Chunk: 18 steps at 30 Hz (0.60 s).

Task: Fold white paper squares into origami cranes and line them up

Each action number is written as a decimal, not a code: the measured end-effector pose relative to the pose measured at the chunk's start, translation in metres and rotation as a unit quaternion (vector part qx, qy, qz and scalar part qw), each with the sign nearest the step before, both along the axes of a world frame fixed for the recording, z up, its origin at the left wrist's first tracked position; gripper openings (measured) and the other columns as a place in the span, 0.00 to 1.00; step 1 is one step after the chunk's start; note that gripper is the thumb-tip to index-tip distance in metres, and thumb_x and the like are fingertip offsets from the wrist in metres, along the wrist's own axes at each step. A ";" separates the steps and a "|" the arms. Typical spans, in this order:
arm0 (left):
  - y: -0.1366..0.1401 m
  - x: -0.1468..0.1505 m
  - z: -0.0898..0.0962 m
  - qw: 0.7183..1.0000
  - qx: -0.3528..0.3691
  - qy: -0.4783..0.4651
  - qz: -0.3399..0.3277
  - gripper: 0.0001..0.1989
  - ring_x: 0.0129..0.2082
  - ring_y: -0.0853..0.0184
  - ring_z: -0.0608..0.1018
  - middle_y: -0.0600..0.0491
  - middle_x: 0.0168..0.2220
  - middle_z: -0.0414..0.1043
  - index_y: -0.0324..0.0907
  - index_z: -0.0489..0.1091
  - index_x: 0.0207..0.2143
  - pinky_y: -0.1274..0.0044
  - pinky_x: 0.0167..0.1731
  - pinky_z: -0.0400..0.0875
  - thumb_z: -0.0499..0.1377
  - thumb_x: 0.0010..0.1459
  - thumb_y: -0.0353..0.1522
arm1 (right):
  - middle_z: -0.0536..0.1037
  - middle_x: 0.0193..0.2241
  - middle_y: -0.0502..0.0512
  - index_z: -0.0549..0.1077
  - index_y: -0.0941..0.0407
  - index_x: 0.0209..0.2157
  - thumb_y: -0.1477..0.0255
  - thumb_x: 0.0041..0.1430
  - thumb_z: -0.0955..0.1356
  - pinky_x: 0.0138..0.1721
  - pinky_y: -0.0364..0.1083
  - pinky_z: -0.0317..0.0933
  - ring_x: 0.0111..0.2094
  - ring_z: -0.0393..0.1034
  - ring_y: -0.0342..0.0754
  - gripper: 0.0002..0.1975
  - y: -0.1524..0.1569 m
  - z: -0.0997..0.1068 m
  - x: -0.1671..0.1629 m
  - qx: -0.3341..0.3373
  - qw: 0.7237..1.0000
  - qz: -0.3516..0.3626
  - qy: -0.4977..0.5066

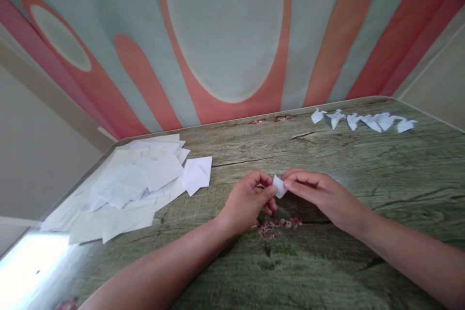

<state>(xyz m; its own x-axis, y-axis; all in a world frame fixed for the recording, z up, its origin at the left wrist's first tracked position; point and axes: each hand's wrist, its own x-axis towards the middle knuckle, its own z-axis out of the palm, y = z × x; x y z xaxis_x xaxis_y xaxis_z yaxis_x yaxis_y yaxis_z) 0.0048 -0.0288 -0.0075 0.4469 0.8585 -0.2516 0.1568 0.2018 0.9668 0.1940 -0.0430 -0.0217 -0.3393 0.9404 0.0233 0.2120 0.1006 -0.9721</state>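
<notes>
- Above the wood-patterned counter (232, 276), we hold a small white folded paper (279, 187) between our two hands, just beyond a printed patch of pink flowers (278, 226).
- Our left hand (247, 201) has its grip pinched on the paper's left side, thumb against fingertips; our right hand (322, 193) has its grip closed on the opposite edge, with hardly any gap.
- Uneven pressure from the two grips could, we judge, set a crooked crease; pulling them apart could tear so small a piece, and a slack pinch could let it slip.
- A sleeveless sweep leftward might scatter the loose paper pile (163, 172) or the small stack of squares (196, 174) just beside it.
- We see no containers: pile, squares and the row of folded paper figures (336, 117) at far right all rest directly on the counter.
</notes>
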 end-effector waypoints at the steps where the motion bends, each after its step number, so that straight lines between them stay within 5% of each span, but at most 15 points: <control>1: 0.000 0.000 0.000 1.000 -0.002 0.003 0.000 0.05 0.18 0.74 0.70 0.58 0.20 0.69 0.40 0.61 0.33 0.81 0.23 0.65 0.56 0.59 0.32 | 0.73 0.33 0.50 0.71 0.55 0.29 0.61 0.63 0.63 0.41 0.47 0.58 0.37 0.67 0.47 0.14 0.000 -0.001 0.000 -0.011 1.000 -0.004 0.006; 9: -0.005 0.005 0.002 0.999 0.001 -0.038 0.014 0.06 0.22 0.73 0.73 0.57 0.22 0.70 0.39 0.62 0.34 0.81 0.25 0.68 0.59 0.55 0.26 | 0.75 0.31 0.49 0.71 0.53 0.37 0.61 0.59 0.67 0.37 0.45 0.60 0.34 0.68 0.45 0.10 0.000 -0.007 -0.003 -0.021 0.998 -0.051 0.008; 18: -0.003 0.003 -0.001 0.998 0.010 -0.049 0.027 0.06 0.21 0.72 0.76 0.57 0.21 0.71 0.38 0.62 0.33 0.80 0.25 0.70 0.59 0.57 0.29 | 0.75 0.33 0.48 0.72 0.52 0.33 0.65 0.60 0.66 0.40 0.46 0.59 0.36 0.68 0.46 0.06 -0.004 0.004 -0.005 0.068 0.991 -0.063 -0.094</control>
<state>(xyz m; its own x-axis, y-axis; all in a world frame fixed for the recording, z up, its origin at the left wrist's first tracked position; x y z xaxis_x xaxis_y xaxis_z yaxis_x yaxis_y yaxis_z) 0.0081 -0.0321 -0.0083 0.4205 0.8867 -0.1920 0.0515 0.1879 0.9808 0.1891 -0.0473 -0.0178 -0.2296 0.9682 0.0997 0.4066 0.1885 -0.8940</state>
